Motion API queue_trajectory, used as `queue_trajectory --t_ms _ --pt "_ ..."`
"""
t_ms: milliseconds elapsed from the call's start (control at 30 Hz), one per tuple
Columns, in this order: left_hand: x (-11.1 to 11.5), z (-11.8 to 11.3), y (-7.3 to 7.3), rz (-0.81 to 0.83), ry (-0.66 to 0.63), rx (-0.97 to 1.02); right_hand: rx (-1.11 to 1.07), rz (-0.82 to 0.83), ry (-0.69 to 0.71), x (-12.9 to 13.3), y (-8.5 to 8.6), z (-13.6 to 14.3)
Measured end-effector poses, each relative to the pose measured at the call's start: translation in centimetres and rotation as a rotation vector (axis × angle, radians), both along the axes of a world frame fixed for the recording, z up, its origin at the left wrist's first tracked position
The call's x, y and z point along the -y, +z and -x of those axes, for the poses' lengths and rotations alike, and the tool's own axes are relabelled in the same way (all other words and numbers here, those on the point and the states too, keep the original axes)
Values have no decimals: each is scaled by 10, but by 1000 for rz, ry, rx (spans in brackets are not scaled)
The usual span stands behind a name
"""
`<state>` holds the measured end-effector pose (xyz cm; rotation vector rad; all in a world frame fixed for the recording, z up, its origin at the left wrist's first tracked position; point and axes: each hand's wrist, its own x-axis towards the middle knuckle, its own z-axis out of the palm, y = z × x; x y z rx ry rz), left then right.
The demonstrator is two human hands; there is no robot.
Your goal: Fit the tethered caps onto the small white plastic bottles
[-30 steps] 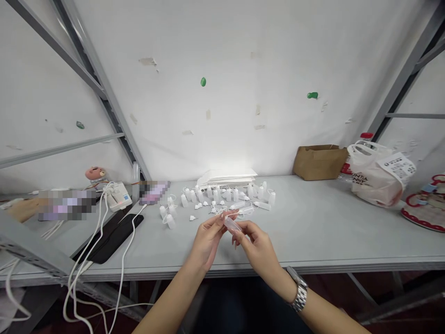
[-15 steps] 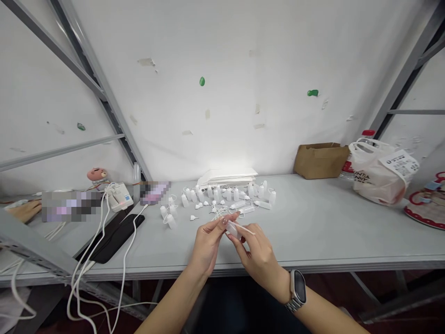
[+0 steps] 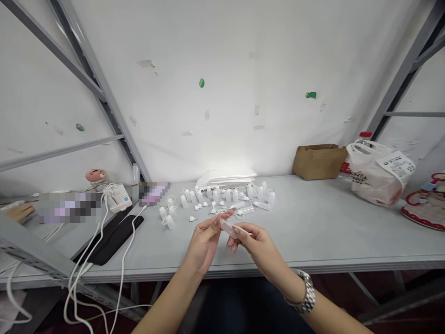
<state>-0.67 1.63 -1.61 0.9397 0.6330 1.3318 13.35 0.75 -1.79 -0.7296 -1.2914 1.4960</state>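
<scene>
Between my two hands, above the table's front part, is a small translucent bottle (image 3: 228,228). My left hand (image 3: 205,239) pinches its left end. My right hand (image 3: 257,241), with a metal watch band at the wrist, grips the other end between thumb and fingers. Beyond them stand several small white bottles (image 3: 235,195) in a loose group, and a few others lie on their sides, such as one bottle (image 3: 262,205). Small white caps with thin tips, one cap (image 3: 193,218) among them, are scattered in front of the group.
White sheets (image 3: 227,177) are stacked against the wall. At the right are a brown box (image 3: 318,162), a plastic bag (image 3: 375,178) and a red-edged item (image 3: 426,208). A black case (image 3: 118,239), white cables and a power strip (image 3: 118,198) occupy the left. Another person's hand (image 3: 19,213) shows far left.
My right hand has turned over and shifted its grip, hiding the watch face. The bottle now points more to the left, its left end still at my left fingertips.
</scene>
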Motion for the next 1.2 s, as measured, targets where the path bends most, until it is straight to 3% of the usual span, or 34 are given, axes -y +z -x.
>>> queue_trajectory --t_ms 133,267,400,633,767,900,1200 --pt "1 -3 -3 14 -3 47 277 -323 -364 5 -9 4" --pt "4 -7 -3 19 -25 46 378 -549 -473 12 -12 4" --pt "4 -7 -5 -3 -36 6 324 -383 -394 16 -7 4" --pt "7 -4 0 -62 -48 -90 -31 24 -85 12 5 4" --pt "8 -3 10 -116 -30 -163 -126 103 3 7 6 2" --pt "7 2 16 -63 -56 -184 -173 150 44 6 8 1" --pt "4 0 11 -18 -20 -132 -147 170 67 9 10 3"
